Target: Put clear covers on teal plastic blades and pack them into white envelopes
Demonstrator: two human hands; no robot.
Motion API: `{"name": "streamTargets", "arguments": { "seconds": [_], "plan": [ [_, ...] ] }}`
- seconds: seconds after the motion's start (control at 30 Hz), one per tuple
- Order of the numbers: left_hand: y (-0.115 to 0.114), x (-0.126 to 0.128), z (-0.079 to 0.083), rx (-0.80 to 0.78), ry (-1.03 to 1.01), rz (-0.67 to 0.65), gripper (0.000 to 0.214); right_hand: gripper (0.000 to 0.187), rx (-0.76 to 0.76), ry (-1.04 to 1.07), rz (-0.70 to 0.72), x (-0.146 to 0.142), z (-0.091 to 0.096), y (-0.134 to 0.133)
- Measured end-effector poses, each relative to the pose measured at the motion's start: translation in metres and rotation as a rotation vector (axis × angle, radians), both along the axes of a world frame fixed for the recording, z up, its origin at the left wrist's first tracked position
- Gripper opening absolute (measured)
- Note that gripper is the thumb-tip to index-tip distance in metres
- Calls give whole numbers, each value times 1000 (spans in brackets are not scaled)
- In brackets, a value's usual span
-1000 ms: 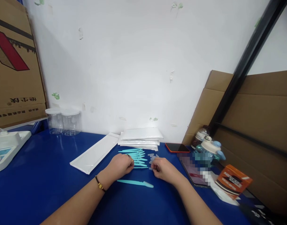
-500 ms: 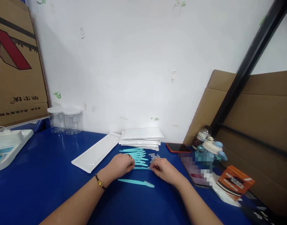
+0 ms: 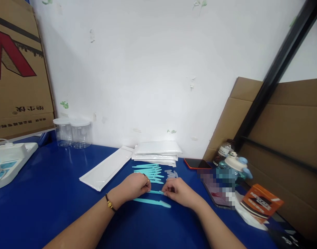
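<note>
Between my two hands is a turquoise eyebrow razor (image 3: 155,192). My left hand (image 3: 136,185) pinches its handle, and the fingers of my right hand (image 3: 177,189) are closed at its blade end. Whether a small cap is also in the right fingers is hidden. Nearer to me, a second eyebrow razor (image 3: 154,202) lies flat on the blue table, roughly parallel to the held one. Just beyond my hands is a pile of turquoise razors (image 3: 150,170), partly covered by my left hand. Several small translucent caps (image 3: 171,173) lie to its right, behind my right hand.
Behind the pile stand stacked white padded envelopes (image 3: 157,148), with one more envelope (image 3: 106,168) at left. On the right are a red-edged phone (image 3: 197,163), a second phone (image 3: 216,193), a bottle (image 3: 232,167) and an orange packet (image 3: 262,203). Clear jars (image 3: 81,135) and a power strip (image 3: 31,150) are left.
Both hands have come slightly toward me with the razor between them, away from the pile. The razor is now closer to the one lying in front.
</note>
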State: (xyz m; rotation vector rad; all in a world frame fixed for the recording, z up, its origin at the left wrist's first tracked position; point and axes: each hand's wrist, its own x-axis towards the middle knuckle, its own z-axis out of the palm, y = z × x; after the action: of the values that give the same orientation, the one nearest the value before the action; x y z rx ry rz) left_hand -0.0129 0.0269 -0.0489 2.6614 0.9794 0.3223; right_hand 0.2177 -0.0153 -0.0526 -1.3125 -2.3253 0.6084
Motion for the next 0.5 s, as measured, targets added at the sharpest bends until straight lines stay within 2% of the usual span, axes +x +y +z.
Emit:
{"name": "streamTargets", "arguments": {
  "seconds": [0.2,0.27,0.4,0.5],
  "plan": [
    [-4,-3,7,-202,-10,-6,17,14,-148,54,17,10,-1,0],
    [-2,-3,6,-129,-42,63,22,15,-77,60,-55,19,1,3],
    [8,-4,-1,84,-37,199,21,16,145,-32,-284,40,3,12],
    [14,-4,-7,112,1,229,18,17,157,-89,-298,47,0,16]
  ]
}}
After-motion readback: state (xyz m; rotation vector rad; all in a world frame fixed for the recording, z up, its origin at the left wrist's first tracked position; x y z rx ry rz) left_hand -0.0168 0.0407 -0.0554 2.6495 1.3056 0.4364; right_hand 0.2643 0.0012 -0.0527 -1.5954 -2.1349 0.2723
